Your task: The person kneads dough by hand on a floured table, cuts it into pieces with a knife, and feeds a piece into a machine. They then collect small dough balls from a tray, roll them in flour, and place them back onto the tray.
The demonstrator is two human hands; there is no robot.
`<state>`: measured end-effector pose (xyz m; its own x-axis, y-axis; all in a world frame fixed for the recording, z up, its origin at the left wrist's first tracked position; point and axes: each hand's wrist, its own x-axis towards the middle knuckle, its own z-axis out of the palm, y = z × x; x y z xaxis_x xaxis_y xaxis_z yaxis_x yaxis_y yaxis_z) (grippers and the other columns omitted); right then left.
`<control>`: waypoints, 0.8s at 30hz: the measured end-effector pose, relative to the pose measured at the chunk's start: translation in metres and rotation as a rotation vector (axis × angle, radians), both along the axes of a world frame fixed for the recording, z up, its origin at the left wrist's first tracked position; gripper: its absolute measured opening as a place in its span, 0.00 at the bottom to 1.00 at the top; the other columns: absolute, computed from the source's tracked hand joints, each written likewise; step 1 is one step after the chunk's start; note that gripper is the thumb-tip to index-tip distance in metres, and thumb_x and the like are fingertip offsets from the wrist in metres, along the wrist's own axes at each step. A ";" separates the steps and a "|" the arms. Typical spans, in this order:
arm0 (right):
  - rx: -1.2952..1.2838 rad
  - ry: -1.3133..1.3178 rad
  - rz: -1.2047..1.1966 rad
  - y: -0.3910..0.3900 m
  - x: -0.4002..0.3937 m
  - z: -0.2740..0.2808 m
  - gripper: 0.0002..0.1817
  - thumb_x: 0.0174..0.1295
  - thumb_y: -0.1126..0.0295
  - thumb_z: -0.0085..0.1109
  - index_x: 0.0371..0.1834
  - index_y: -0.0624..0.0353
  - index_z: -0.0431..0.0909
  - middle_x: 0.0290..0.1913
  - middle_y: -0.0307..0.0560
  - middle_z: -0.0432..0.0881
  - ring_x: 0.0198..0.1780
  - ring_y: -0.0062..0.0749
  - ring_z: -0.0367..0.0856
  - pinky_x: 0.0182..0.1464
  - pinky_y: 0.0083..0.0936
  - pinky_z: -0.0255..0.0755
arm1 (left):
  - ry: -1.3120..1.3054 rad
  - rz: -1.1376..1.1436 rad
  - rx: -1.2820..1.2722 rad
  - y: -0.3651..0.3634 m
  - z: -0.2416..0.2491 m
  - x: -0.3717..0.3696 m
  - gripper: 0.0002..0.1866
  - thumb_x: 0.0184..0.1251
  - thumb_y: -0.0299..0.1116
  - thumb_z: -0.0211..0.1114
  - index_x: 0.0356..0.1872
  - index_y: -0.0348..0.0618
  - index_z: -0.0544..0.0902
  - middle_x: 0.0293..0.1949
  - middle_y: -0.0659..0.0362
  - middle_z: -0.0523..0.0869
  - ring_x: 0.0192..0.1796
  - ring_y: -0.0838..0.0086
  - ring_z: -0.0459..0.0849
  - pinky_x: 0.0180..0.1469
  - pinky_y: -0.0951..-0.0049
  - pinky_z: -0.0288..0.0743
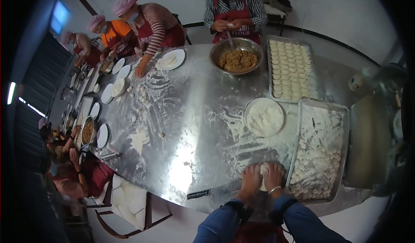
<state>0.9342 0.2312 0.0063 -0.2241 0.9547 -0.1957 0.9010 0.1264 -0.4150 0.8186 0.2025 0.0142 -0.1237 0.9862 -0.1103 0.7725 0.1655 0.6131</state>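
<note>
A pale lump of dough [263, 183] lies on the floury metal table near its front edge. My left hand [250, 180] presses on it from the left, and my right hand [273, 176], with a bracelet at the wrist, from the right. The fingers of both are curled over the dough and partly hide it. Just right of my right hand stands a metal tray [295, 152] with flour and many small dough pieces [317, 167]. Beyond my hands sits a round dish of flour [264, 116]. A dark-handled tool [199, 194] lies to the left at the table edge.
A second tray [271, 76] holds rows of shaped dumplings [289, 68]. Next to it is a steel bowl [214, 61] of brown filling [237, 60]. A co-worker [235, 9] stands opposite; others work along the left. White plates [177, 59] and dough balls [142, 94] lie leftward.
</note>
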 end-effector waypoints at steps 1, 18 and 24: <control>-0.114 0.114 0.041 0.005 0.008 -0.001 0.27 0.55 0.59 0.57 0.59 0.53 0.67 0.55 0.55 0.70 0.57 0.52 0.66 0.57 0.47 0.59 | 0.001 0.008 0.054 -0.004 0.000 0.000 0.27 0.51 0.32 0.63 0.56 0.45 0.71 0.52 0.51 0.74 0.54 0.56 0.71 0.55 0.56 0.63; 0.183 0.025 0.152 -0.082 0.017 0.028 0.30 0.55 0.70 0.50 0.65 0.50 0.62 0.62 0.49 0.67 0.62 0.47 0.65 0.59 0.44 0.60 | 0.023 -0.271 0.232 -0.066 0.019 -0.014 0.24 0.56 0.31 0.57 0.55 0.36 0.70 0.45 0.46 0.77 0.48 0.52 0.75 0.51 0.56 0.66; 0.175 0.084 0.236 -0.157 0.045 0.028 0.28 0.59 0.71 0.45 0.67 0.51 0.61 0.64 0.50 0.65 0.67 0.47 0.60 0.67 0.46 0.53 | 0.243 -0.437 0.263 -0.102 0.026 -0.009 0.29 0.51 0.35 0.64 0.56 0.38 0.68 0.50 0.46 0.76 0.55 0.51 0.73 0.57 0.53 0.64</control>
